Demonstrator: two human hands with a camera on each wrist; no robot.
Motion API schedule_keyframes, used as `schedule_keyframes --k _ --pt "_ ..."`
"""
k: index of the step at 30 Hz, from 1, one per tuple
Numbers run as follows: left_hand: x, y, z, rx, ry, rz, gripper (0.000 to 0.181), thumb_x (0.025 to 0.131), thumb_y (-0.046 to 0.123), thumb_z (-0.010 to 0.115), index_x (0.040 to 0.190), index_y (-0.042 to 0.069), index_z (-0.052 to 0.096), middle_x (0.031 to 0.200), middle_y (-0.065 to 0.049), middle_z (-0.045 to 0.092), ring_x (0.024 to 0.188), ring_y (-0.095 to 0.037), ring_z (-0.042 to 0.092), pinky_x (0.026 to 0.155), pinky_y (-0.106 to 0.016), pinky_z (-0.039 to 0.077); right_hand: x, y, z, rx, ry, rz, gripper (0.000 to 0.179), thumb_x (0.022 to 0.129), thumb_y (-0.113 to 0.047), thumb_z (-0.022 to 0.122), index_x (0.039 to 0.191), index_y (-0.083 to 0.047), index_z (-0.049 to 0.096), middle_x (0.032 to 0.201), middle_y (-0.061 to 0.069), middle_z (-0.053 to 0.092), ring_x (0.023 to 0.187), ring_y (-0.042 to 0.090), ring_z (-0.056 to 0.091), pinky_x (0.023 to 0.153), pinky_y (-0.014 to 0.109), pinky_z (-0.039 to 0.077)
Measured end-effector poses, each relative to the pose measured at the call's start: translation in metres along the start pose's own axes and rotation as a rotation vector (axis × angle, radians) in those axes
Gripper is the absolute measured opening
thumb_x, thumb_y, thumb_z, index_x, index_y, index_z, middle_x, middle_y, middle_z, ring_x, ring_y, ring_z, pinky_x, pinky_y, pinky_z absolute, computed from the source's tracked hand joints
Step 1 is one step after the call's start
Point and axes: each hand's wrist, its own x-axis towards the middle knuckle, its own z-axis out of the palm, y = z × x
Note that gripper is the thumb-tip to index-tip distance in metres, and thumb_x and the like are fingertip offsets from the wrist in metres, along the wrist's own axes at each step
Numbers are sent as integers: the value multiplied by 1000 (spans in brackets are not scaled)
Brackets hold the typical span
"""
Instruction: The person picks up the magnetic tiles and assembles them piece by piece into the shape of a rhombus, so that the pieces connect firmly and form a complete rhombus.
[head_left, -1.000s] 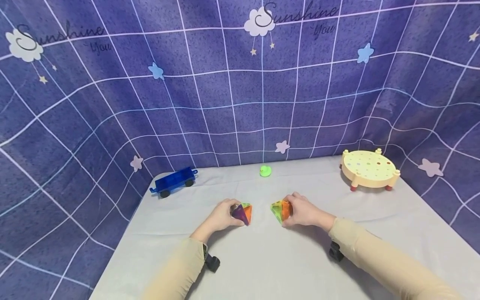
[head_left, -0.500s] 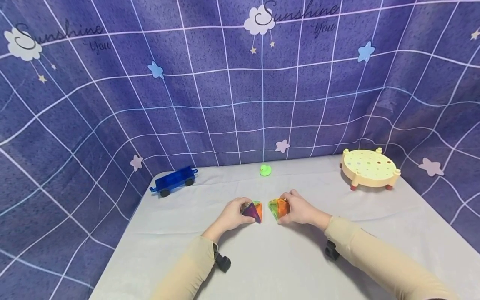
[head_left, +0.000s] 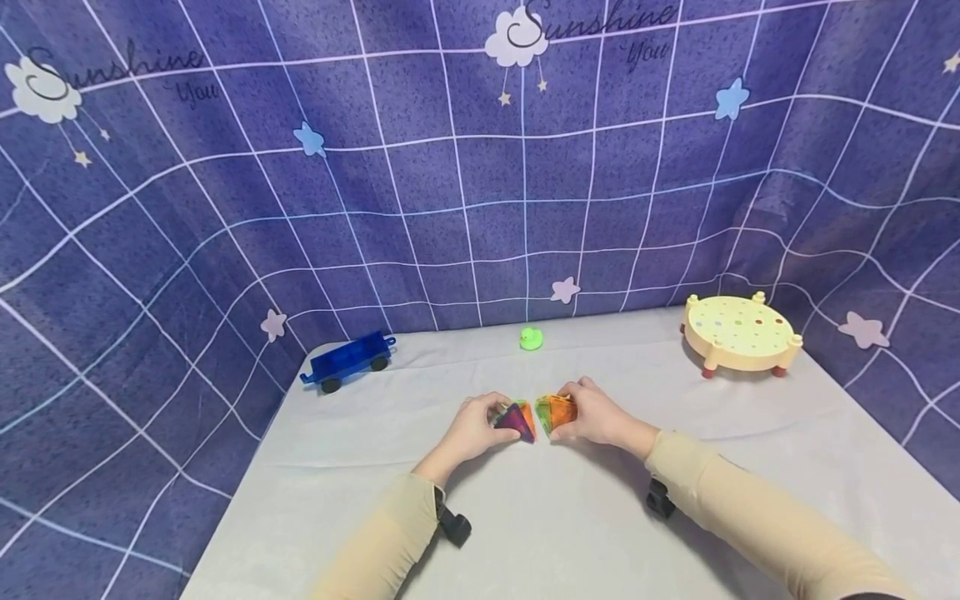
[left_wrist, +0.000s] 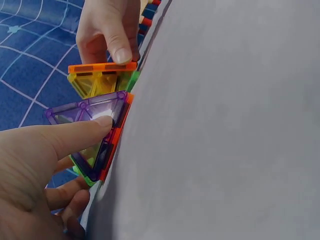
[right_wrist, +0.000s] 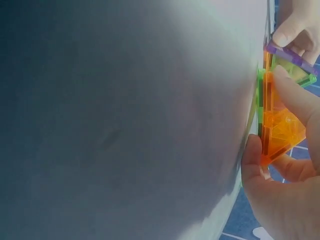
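In the head view my left hand (head_left: 471,429) pinches a small pyramid of see-through magnetic tiles (head_left: 514,422), with purple, orange and green faces. Its thumb lies on the purple triangular tile (left_wrist: 102,107) in the left wrist view. Opposite, my right hand (head_left: 598,415) grips a second pyramid of magnetic tiles (head_left: 557,412), orange, yellow and green. The right wrist view shows the thumb and fingers around its orange tile (right_wrist: 282,127). Both pyramids are low over the tabletop, side by side with a very narrow gap. Their far faces are partly hidden by the fingers.
A blue toy wagon (head_left: 348,362) stands at the back left of the grey-covered table (head_left: 555,525). Behind the hands sits a small green duck (head_left: 531,338). A round cream toy table (head_left: 738,333) is at the back right. A patterned purple curtain (head_left: 420,183) encloses the back and sides.
My left hand has moved right with its pyramid, and my right hand slightly left with the other. The gap between the pyramids has narrowed. Wagon, duck and toy table stay put.
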Motion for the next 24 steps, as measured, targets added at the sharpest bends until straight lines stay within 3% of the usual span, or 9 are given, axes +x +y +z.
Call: schedule_keyframes --k 8,24 --pt "2 3 7 -57 5 5 41 80 22 89 115 11 71 96 -1 70 86 -17 62 78 -34 50 2 -1 2 -18 5 10 67 68 -27 96 115 8 64 98 12 54 87 21 53 84 41 50" --pt "3 3 10 -79 6 -17 41 81 21 88 116 11 70 96 -1 70 84 -15 64 75 -33 53 1 -3 0 13 12 -3 61 73 -24 93 116 7 64 99 13 54 88 22 54 84 41 50"
